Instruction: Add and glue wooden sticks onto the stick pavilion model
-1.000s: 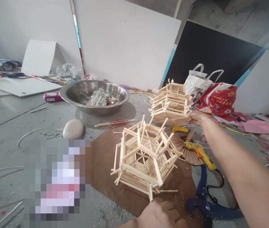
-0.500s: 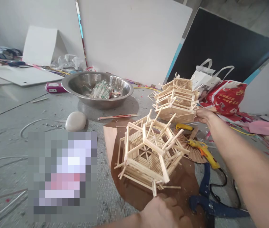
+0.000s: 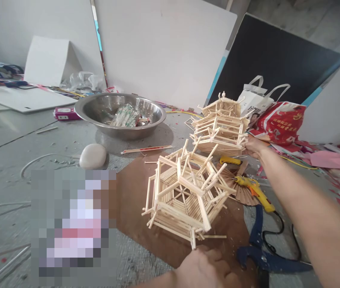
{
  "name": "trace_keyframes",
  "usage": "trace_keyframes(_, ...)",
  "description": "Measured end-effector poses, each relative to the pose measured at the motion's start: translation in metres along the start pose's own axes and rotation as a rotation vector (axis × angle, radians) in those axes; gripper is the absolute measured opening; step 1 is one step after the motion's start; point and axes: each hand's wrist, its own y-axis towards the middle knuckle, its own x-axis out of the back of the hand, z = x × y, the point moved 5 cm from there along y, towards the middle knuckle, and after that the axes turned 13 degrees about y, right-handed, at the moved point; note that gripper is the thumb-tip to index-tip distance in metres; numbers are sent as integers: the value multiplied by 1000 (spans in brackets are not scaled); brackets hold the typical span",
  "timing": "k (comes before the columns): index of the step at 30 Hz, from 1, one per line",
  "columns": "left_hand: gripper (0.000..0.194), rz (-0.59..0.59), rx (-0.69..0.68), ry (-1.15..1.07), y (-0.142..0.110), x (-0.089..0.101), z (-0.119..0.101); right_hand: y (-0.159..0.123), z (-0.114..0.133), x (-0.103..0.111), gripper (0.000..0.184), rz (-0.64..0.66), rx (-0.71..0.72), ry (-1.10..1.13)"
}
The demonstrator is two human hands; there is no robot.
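Head view, stick frame (image 3: pixel 183 215), gray surface (image 3: pixel 50 144), panels (image 3: pixel 164 52)

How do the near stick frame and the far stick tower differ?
The far stick tower rises in tiers, narrowing upward; the near stick frame is open, showing its inside. The left hand is at the near stick frame's edge, the right hand at the far stick tower's side. Both are pale and stick-built.

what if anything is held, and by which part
Left hand holds the near frame by a front stick; right hand is at the far tower, lower right, grip unclear.
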Motion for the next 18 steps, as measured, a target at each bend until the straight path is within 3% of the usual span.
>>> trace_keyframes(11, 26, -52, 18, -9, 0, 1, 0, -22, 4, -4, 20, -31, 8, -18)
trace_keyframes(18, 23, -7, 1, -10, 0, 0, 0, -10, 4, -7, 15, -97, 85, -2)
